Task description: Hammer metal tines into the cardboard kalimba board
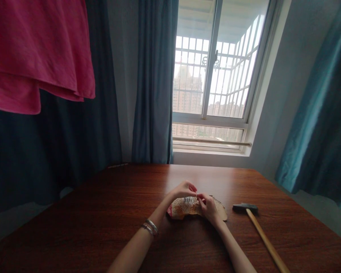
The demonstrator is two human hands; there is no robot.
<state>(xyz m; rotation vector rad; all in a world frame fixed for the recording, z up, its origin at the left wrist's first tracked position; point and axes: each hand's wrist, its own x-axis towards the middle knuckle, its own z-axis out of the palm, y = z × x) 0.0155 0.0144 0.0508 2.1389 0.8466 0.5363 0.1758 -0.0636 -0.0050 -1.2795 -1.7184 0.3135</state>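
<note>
A small flat wooden piece [222, 213] lies in the middle of the brown table [88, 223], partly covered by a dotted orange and cream pad [179, 207]. A row of thin metal prongs [190, 198] stands up from it. My left hand [183, 189] curls over the prongs from the left, fingers bent and pinched at them. My right hand [208, 207] rests on the wooden piece from the right, its fingers pinched at the end of the row. Silver bracelets [150, 227] circle my left wrist. What the fingertips grip is too small to make out.
A hammer [260, 231] with a dark head and long wooden handle lies on the table to the right of my hands. Behind the table are blue curtains [155, 87] and a barred window [213, 76]. A pink cloth [36, 53] hangs at the upper left.
</note>
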